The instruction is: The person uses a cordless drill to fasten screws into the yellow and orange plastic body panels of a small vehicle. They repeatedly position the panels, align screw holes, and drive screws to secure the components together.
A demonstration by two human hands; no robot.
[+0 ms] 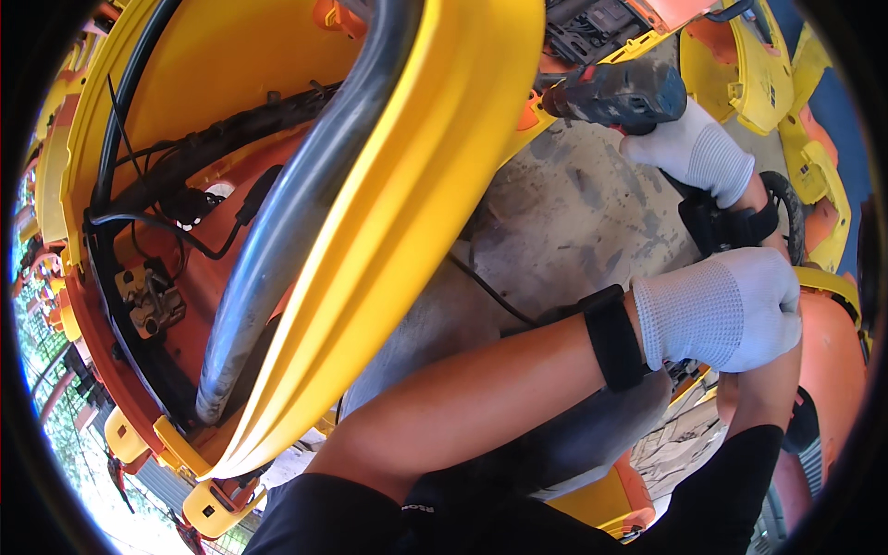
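My right hand (694,153), in a white knit glove, grips a dark cordless drill (624,95); its nose points left at the orange and yellow frame. My left hand (726,305), also gloved in white, crosses over my right forearm (772,384), close against it. Its fingers are curled and turned away, so what they hold, if anything, is hidden. Black straps circle both wrists. To the left, a ribbed yellow panel (398,250) and a thick black padded tube (296,194) slant across the view.
Behind the panel lies an orange and yellow shell (222,55) with black cables (106,166) and a metal fitting (148,301). A scuffed grey surface (578,194) lies below the drill. Yellow and orange parts (758,74) stand at the far right.
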